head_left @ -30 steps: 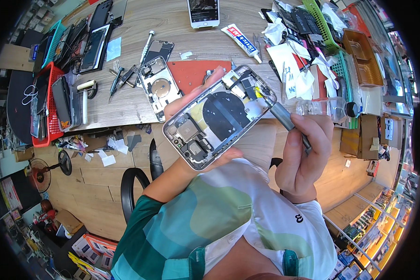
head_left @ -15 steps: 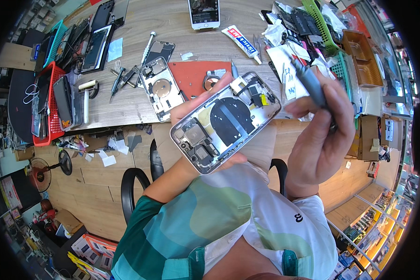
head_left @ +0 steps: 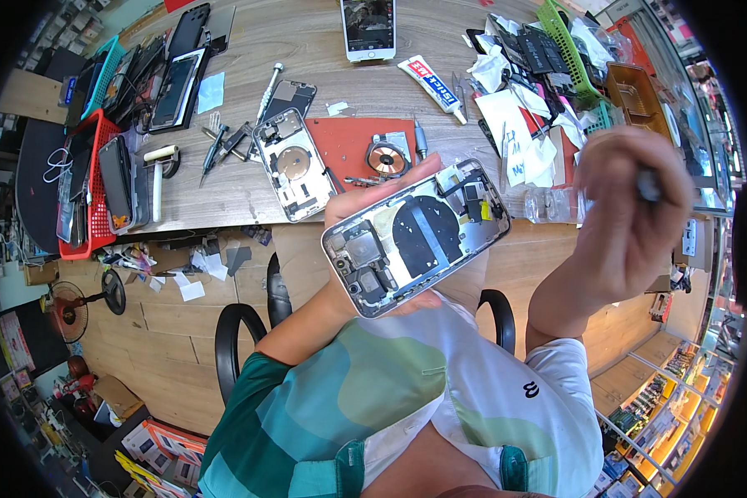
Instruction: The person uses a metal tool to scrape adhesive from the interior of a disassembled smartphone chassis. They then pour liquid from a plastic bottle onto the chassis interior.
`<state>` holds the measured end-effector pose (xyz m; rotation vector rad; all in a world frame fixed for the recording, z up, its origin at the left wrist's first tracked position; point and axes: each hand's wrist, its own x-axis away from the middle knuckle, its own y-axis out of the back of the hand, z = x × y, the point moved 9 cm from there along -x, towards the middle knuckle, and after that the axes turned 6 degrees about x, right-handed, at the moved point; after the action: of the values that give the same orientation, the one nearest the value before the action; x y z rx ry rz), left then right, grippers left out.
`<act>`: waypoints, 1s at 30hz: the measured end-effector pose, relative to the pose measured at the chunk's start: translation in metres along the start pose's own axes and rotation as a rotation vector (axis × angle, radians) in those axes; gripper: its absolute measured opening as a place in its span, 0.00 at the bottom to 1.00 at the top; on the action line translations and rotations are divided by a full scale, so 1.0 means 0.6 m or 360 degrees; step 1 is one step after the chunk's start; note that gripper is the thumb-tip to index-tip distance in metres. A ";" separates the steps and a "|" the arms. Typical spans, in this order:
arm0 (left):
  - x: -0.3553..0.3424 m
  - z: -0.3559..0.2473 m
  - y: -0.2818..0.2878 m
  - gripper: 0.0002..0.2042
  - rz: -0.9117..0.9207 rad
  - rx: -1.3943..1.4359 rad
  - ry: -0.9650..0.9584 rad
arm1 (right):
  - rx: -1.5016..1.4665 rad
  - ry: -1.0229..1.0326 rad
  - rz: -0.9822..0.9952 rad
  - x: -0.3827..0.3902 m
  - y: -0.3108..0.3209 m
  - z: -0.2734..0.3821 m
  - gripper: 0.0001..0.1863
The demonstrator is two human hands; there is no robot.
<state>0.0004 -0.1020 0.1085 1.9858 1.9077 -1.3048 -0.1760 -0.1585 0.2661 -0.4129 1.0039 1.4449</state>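
Note:
My left hand supports an opened phone housing from beneath, with fingers along its far edge and part of the hand at its near edge. Inside it show camera parts, a black round patch crossed by a pale strip, and a small yellow tab. Raised at the right, my right hand is closed around a screwdriver with a dark grey handle; only a bit of the handle shows, and its tip is hidden. A second phone housing lies on the table beyond my left hand.
A red mat carries a copper coil part. Screwdrivers and a small roller lie leftward, near a red basket of phones. A glue tube, a propped phone and a green basket are farther back.
My right hand has swung right and turned with the screwdriver, away from the housing. The housing in my left hand has shifted slightly right and nearer, tilting a little less steeply.

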 end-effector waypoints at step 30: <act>0.013 0.007 -0.004 0.52 0.0141 -0.0066 0.0240 | 0.0848 0.1134 0.1657 0.057 -0.172 0.075 0.15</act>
<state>-0.0050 -0.0980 0.1020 2.1774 1.8665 -1.1145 -0.0712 -0.1178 0.2309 0.0493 2.3433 1.8492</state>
